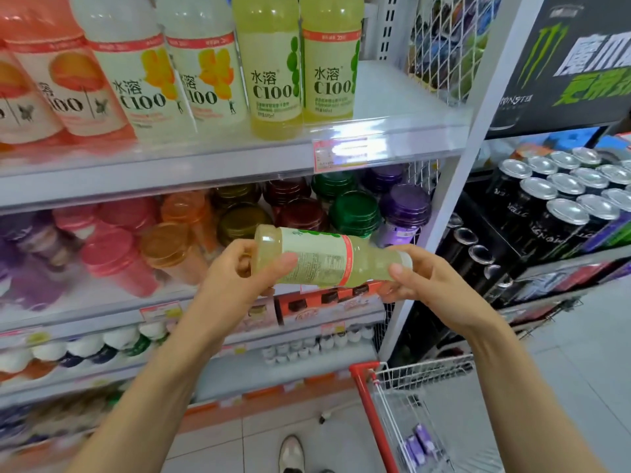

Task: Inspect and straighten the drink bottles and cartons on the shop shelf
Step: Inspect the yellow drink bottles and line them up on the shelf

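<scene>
Head view: left hand (239, 269), right hand (431, 279), one yellow-green bottle (327, 259) between.

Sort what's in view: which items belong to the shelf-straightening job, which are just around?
Job: held lime bottle, sideways in left hand and right hand; upright lime bottles on top shelf.
Just around: red trolley; black cans; shoe.

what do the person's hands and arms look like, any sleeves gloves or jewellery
Both the left hand and right hand are bare: no gloves, and no rings visible. The left forearm and right forearm are bare too, with no sleeve, watch or bracelet in view.
</scene>
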